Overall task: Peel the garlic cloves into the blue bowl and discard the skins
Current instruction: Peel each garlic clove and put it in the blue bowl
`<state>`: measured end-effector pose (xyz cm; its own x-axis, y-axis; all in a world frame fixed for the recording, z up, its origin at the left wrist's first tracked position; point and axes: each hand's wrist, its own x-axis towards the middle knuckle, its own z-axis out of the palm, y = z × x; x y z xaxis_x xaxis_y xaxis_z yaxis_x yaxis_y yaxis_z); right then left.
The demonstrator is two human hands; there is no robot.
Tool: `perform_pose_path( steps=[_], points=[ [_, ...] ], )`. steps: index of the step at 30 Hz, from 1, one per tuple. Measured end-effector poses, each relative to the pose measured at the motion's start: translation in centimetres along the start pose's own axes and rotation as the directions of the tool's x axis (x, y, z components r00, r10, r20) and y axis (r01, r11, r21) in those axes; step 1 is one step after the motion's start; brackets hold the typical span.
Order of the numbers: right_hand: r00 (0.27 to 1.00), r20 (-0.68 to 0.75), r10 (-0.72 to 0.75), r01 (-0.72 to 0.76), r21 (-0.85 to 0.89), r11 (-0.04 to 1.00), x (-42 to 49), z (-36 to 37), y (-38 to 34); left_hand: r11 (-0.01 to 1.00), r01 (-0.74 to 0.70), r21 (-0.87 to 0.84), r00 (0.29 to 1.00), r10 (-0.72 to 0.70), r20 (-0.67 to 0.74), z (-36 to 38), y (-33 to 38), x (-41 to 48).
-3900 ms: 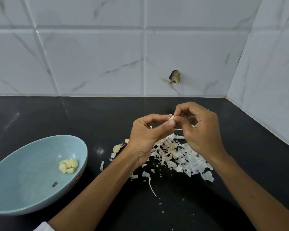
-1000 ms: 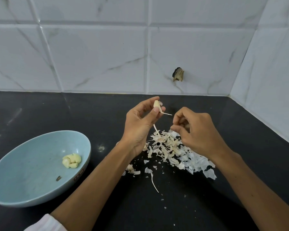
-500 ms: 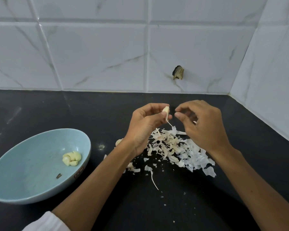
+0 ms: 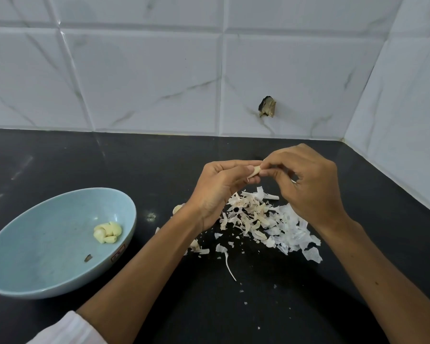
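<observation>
You pinch one garlic clove (image 4: 255, 170) between both hands, above the skins and apart from the blue bowl.

Nearest you, a pale sleeve (image 4: 67, 328) edges your left forearm over the black counter (image 4: 258, 314). To your left the blue bowl (image 4: 42, 239) sits on the counter with a small cluster of peeled cloves (image 4: 107, 232) against its right inner wall and a dark speck (image 4: 87, 257) lower down. The heap of skins (image 4: 266, 219) lies on the counter under and between your wrists, and what may be another clove (image 4: 177, 209) peeks out behind your left wrist. Your left hand (image 4: 219, 192) curls its thumb and fingers round the clove, and your right hand (image 4: 310, 187) pinches its far end with thumb and fingertips. Beyond them, the white tiled wall (image 4: 147, 78) carries a dark broken patch (image 4: 267, 107).
</observation>
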<state>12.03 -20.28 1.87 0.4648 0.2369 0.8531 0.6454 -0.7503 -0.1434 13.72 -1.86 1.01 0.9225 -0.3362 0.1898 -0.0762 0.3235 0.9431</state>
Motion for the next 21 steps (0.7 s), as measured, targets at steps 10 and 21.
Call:
perform_pose_path(
  steps=[10,21],
  points=[
    [0.999,0.048,0.016,-0.014,-0.053,0.998,-0.14,0.21,-0.09,0.999,0.013,0.045,1.0,-0.012,-0.026,0.25,-0.25,0.09],
    [0.996,0.07,-0.049,0.054,-0.077,0.996,-0.2,0.43,-0.23,0.998,0.053,-0.04,0.995,-0.056,-0.085,0.15,-0.13,0.07]
  ],
)
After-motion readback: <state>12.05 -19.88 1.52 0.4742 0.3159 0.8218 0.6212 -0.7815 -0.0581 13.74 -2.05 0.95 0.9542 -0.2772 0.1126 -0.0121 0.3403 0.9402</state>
